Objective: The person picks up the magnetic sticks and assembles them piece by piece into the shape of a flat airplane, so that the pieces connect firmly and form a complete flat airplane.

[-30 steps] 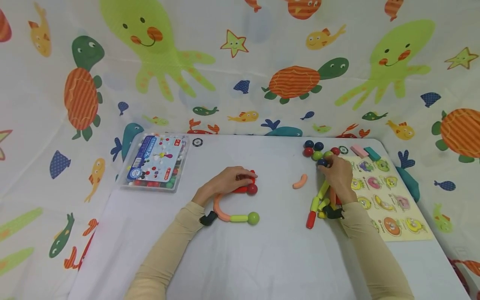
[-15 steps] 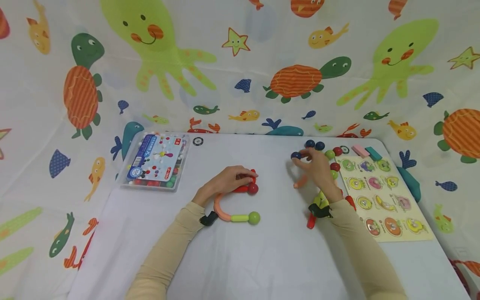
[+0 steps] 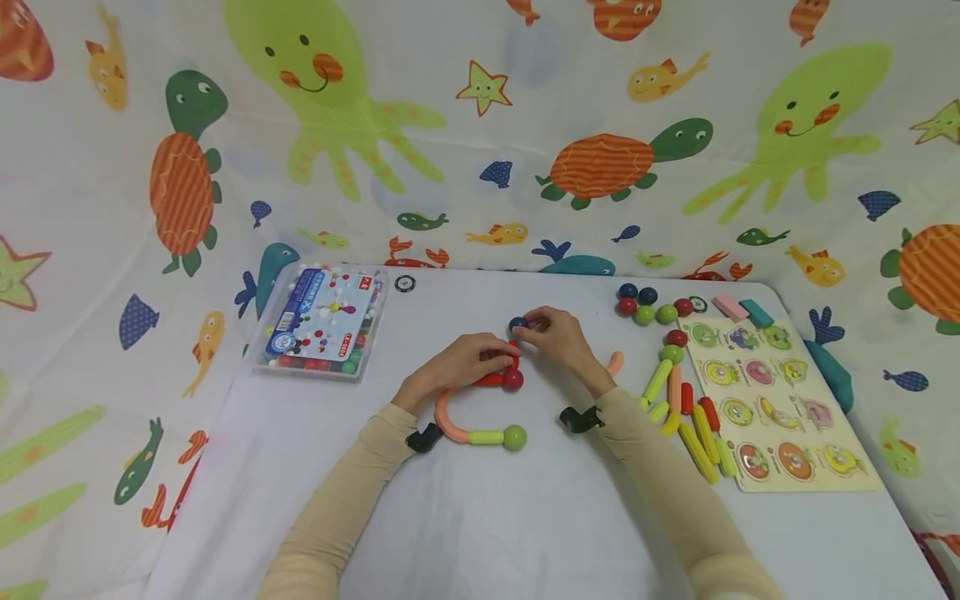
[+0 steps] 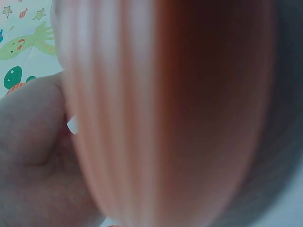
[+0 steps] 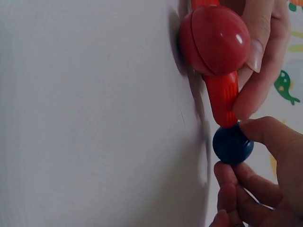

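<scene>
My left hand (image 3: 468, 360) pinches a red rod (image 5: 221, 99) that runs from a red ball (image 5: 220, 40). Between the thumb and fingers of my right hand (image 3: 558, 340) is a dark blue ball (image 5: 232, 145), right at the rod's free end. From the red ball a second red rod (image 3: 490, 380) leads left under my left hand. An orange curved rod (image 3: 446, 417) bends down there to a yellow-green rod (image 3: 487, 437) and a green ball (image 3: 514, 437). Blurred orange plastic (image 4: 123, 118) fills most of the left wrist view.
A lidded clear box (image 3: 318, 325) of pieces stands back left. Loose balls (image 3: 644, 315) lie back right, above several coloured rods (image 3: 697, 442) and a fruit puzzle board (image 3: 780, 400). A short orange curved rod (image 3: 616, 362) lies behind my right forearm.
My right hand has carried the dark blue ball from the pile at right leftward to the red rod's end. My left hand stays at the rod. The view has shifted slightly.
</scene>
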The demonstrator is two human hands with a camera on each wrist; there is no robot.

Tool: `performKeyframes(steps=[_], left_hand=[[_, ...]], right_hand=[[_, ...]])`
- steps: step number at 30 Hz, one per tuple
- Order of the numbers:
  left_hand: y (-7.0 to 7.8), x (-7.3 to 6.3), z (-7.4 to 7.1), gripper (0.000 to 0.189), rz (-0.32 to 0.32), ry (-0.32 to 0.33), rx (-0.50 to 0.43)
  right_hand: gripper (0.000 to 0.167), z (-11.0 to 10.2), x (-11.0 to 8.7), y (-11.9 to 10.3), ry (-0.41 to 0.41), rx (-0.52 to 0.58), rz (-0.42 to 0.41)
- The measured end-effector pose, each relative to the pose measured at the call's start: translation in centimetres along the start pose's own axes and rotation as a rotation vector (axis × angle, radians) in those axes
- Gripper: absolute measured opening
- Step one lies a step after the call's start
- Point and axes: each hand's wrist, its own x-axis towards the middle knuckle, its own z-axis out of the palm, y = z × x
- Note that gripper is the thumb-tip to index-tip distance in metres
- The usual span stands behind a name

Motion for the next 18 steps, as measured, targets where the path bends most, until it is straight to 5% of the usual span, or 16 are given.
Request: performKeyframes(steps=[18], left_hand=[[-0.17, 0.08, 0.05, 0.03, 0.02, 0.02, 0.012]], right_hand=[[0.046, 0.88, -0.14, -0.77, -0.042, -0.017, 0.05]])
